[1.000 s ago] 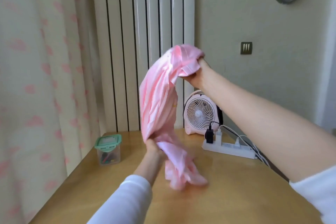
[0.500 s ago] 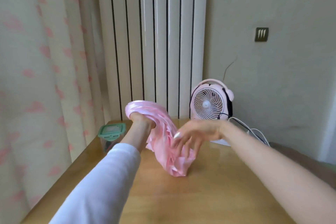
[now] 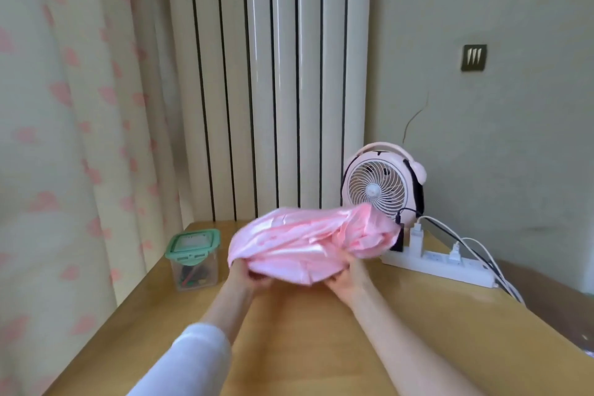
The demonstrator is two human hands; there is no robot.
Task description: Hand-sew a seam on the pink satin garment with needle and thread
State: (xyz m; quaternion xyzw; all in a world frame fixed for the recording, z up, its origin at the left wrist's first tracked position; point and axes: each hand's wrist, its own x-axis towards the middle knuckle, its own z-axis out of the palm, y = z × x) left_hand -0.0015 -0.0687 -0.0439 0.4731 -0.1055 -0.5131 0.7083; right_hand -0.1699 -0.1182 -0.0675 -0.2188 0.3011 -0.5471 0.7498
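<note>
Hands at the two near corners of the pink satin garment [image 3: 308, 241]: left hand [image 3: 247, 273] curled round the near left edge, right hand [image 3: 345, 280] gripping the near right edge, fingertips tucked under the cloth and mostly hidden. Both just as near to it, one at each end of the near side.

Garment bunched in a soft lump just past the hands, away from the body. Long way running left to right. Hard to tell whether resting on the table [image 3: 321, 337] or lifted just off it, being a bit blurry.

Right end puffed up close by the white power strip [image 3: 450, 268] and its plugs, in front of the little pink fan [image 3: 376, 183]. Left end near the clear box [image 3: 194, 259] with the green lid, but apart from it.

Lots of bare wood on the near side, between the lump and the body. Best guess for the next move: pull it back toward the body and spread it flat there, away from the plugs. No seam laid open yet, so very early in the job by the look of it. No needle or thread to be seen; maybe in the box, but too small to tell.
</note>
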